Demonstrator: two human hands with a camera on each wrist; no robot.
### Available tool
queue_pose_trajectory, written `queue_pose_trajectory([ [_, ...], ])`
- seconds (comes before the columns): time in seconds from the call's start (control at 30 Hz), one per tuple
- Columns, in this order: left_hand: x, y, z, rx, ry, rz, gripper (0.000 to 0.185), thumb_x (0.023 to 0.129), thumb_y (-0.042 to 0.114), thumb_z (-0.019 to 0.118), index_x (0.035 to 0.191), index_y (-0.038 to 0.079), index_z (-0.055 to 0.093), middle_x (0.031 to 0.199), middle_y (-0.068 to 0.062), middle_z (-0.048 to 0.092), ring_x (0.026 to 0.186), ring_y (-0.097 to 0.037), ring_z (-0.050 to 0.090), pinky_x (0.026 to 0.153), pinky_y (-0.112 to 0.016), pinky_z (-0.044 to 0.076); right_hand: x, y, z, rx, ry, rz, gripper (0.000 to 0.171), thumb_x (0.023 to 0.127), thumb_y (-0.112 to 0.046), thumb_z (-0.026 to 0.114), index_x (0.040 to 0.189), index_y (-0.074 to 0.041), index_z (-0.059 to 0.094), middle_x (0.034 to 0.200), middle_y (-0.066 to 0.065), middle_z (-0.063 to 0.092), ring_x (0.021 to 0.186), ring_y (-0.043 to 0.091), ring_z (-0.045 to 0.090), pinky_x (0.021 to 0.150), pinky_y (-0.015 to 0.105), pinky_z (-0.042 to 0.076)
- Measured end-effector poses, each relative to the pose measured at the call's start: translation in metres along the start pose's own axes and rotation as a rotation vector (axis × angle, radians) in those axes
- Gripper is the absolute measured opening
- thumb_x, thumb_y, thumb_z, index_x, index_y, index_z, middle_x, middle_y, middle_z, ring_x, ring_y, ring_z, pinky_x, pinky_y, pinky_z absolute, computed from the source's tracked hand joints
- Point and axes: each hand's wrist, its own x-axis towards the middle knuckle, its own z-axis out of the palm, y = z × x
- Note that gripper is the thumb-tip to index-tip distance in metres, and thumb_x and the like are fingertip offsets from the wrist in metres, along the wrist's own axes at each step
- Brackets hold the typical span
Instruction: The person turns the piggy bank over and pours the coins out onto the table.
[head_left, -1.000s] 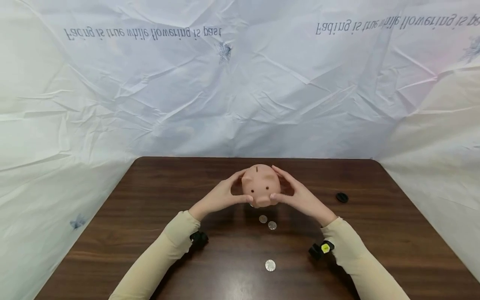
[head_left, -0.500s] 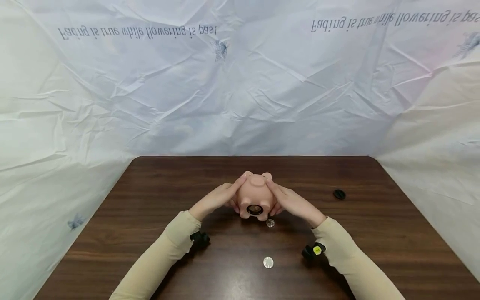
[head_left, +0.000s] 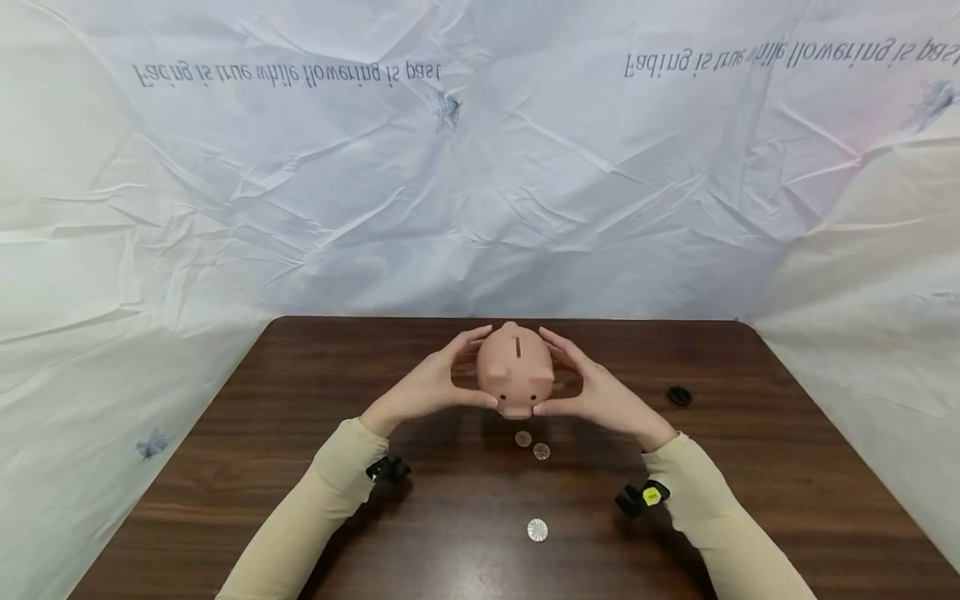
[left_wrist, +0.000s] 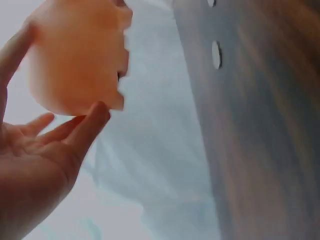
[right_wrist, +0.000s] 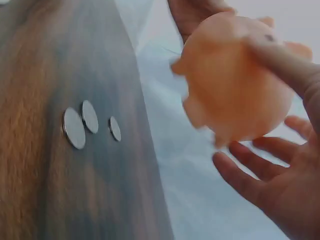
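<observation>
A pink piggy bank [head_left: 516,371] is held above the brown table [head_left: 300,433], slot up and snout toward me. My left hand [head_left: 429,386] grips its left side and my right hand [head_left: 602,392] grips its right side, thumbs under the snout. Two silver coins [head_left: 522,438] [head_left: 542,451] lie on the table just below it. A third coin [head_left: 537,530] lies nearer me. The left wrist view shows the piggy bank [left_wrist: 75,55] blurred above my palm [left_wrist: 45,150]. In the right wrist view the piggy bank [right_wrist: 235,85] sits over my fingers [right_wrist: 260,175], with the three coins [right_wrist: 90,116] on the wood.
A small black round cap [head_left: 679,396] lies on the table to the right. Creased white sheeting [head_left: 480,192] walls in the table at the back and on both sides. Black wrist cameras [head_left: 641,498] hang under both sleeves.
Half a second ago the piggy bank was tipped low with its open bottom hole toward me. Both hands have lifted it and turned it back slot-up. The second coin beneath it shows again.
</observation>
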Motion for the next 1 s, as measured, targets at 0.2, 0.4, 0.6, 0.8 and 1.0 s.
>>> queue_pose_trajectory([
  [0.2,0.002,0.004,0.007,0.226,0.050,0.349,0.108,0.080,0.003,0.086,0.162,0.016,0.016,0.163,-0.006,0.020,0.148,-0.024,0.028,0.114,-0.034,0.039,-0.001,-0.004,0.003,-0.273,0.096,-0.336,0.102,0.082,-0.007,0.085,0.162,-0.024,0.025,0.168,0.001,0.017,0.149,0.025,0.028,0.112,0.046,0.040],
  [0.4,0.001,0.007,0.011,0.437,0.156,0.524,0.105,0.079,-0.003,0.085,0.159,0.016,0.018,0.165,-0.014,0.011,0.153,-0.031,0.015,0.118,-0.039,0.034,0.004,0.001,0.007,-0.409,0.205,-0.625,0.101,0.074,0.017,0.081,0.157,-0.015,0.033,0.167,0.014,0.013,0.153,0.030,0.016,0.119,0.026,0.027],
  [0.6,0.000,0.004,0.013,0.450,0.139,0.529,0.104,0.080,-0.003,0.084,0.159,0.018,0.019,0.167,-0.012,0.011,0.153,-0.030,0.017,0.117,-0.042,0.034,0.004,0.007,0.010,-0.420,0.196,-0.614,0.100,0.076,0.018,0.079,0.157,-0.009,0.027,0.167,0.015,0.013,0.152,0.033,0.018,0.117,0.033,0.034],
  [0.8,-0.002,-0.008,0.014,0.346,0.050,0.295,0.111,0.079,0.024,0.089,0.162,0.025,0.015,0.167,-0.001,0.019,0.151,-0.019,0.023,0.117,-0.046,0.034,0.001,0.014,0.008,-0.280,0.057,-0.303,0.108,0.080,-0.016,0.088,0.163,-0.022,0.019,0.160,0.008,0.033,0.129,0.026,0.052,0.096,0.047,0.053],
  [1.0,-0.005,-0.019,0.011,0.164,-0.052,0.004,0.101,0.085,0.041,0.082,0.162,0.034,0.017,0.157,0.008,0.036,0.135,-0.012,0.048,0.105,-0.040,0.048,-0.001,0.017,0.007,-0.111,-0.053,-0.047,0.100,0.083,-0.039,0.084,0.160,-0.040,0.021,0.152,0.003,0.045,0.124,0.022,0.058,0.088,0.039,0.058],
])
